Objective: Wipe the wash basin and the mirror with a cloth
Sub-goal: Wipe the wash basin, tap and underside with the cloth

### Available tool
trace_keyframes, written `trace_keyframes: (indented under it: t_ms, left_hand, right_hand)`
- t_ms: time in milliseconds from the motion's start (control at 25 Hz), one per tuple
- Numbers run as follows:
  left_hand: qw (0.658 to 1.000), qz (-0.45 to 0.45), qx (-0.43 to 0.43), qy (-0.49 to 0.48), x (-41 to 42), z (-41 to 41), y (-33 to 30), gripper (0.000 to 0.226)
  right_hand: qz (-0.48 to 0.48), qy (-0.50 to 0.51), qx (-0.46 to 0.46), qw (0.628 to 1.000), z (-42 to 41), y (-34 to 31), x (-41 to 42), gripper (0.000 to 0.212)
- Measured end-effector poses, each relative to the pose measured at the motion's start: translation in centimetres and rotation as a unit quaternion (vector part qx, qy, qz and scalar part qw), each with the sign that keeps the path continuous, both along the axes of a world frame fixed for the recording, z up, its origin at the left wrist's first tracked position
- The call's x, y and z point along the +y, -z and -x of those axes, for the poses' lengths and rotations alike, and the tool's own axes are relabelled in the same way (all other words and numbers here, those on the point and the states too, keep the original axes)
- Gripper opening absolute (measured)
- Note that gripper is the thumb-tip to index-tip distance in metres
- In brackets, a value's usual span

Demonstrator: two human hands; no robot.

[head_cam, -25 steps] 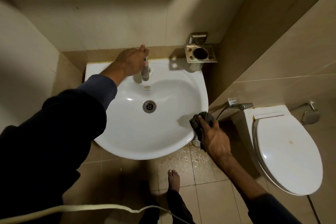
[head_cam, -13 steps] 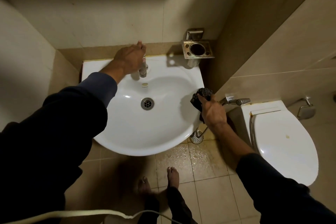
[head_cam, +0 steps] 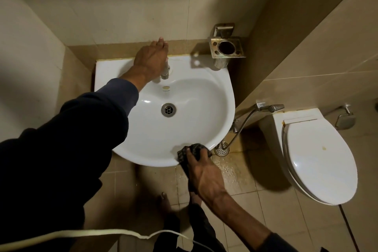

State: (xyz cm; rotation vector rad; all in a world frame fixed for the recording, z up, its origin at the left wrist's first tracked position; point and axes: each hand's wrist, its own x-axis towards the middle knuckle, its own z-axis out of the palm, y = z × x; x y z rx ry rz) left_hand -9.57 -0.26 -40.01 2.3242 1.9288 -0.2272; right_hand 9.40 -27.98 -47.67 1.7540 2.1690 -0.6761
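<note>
The white wash basin [head_cam: 204,96] is fixed to the back wall, with a metal drain [head_cam: 168,110] in its middle. My left hand [head_cam: 150,61] rests over the steel tap [head_cam: 165,71] at the basin's back and covers most of it. My right hand [head_cam: 201,172] presses a dark checked cloth [head_cam: 194,150] against the basin's front right rim. No mirror is in view.
A metal holder [head_cam: 227,48] hangs on the wall at the basin's back right. A closed white toilet [head_cam: 315,157] stands to the right, with a spray hose [head_cam: 245,122] between it and the basin. The floor tiles [head_cam: 229,170] below are wet. My bare foot [head_cam: 163,196] stands under the basin.
My right hand has slid the cloth from the basin's right rim down and around to the front right rim. My left hand has stayed on the tap.
</note>
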Motion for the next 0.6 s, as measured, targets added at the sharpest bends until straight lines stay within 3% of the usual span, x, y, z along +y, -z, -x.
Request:
trace_keyframes:
  t_ms: [240, 360, 600]
  left_hand:
    - [1.000, 0.005, -0.004, -0.004, -0.3, -0.2, -0.5, 0.070]
    - [1.000, 0.001, -0.011, 0.002, -0.4, 0.1, 0.0, 0.066]
    - [1.000, -0.005, -0.010, 0.017, -0.5, 0.6, 0.5, 0.069]
  right_hand:
    - [-0.017, -0.055, 0.004, 0.998, -2.5, -0.5, 0.8, 0.097]
    - [-0.070, -0.010, -0.033, 0.997, -7.4, 0.2, 3.9, 0.096]
    - [-0.137, 0.042, -0.067, 0.987, -12.2, 1.0, 16.3, 0.055]
